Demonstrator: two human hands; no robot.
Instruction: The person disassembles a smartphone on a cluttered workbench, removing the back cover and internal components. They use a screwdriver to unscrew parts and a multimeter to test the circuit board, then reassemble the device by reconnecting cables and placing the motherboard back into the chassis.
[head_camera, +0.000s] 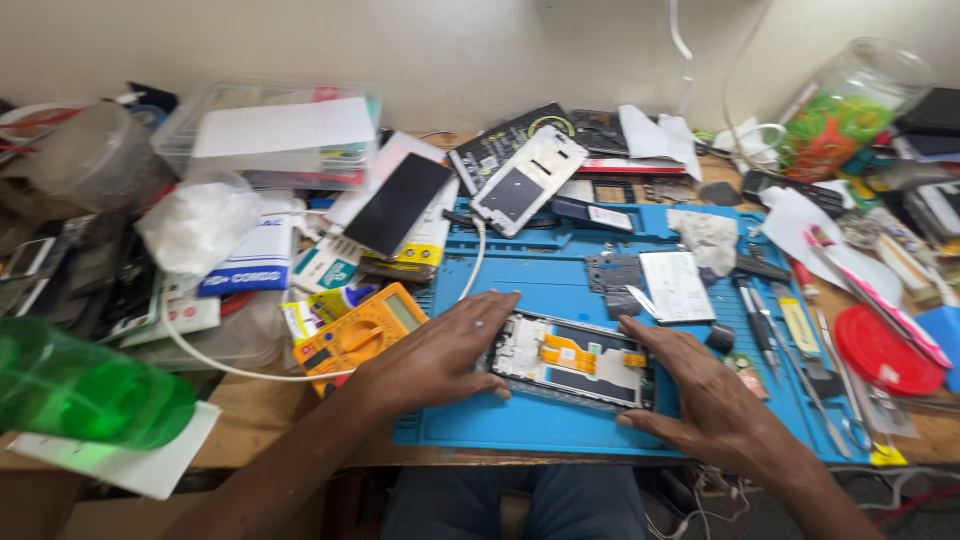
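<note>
— What's that under the opened phone (570, 362)?
— A blue work mat (520, 280), matt and rubbery-looking, smooth. The phone itself shows bare metal framing and a glossy orange flex strip inside.
— And the meter at nine o'clock from it?
— The yellow multimeter (362, 335) is plastic, slightly shiny. At eleven o'clock, a black phone panel (400, 203) looks glassy and glossy.
— The tools at three o'clock?
— Tweezers (757, 325), dull metal. Beyond them, a red lid (880, 350), smooth plastic.
— Far edges?
— At two o'clock a clear glossy jar (850, 105); at nine o'clock a translucent green plastic bottle (85, 390) on white paper (140, 465). The table (260, 420) edge is matt wood.
</note>
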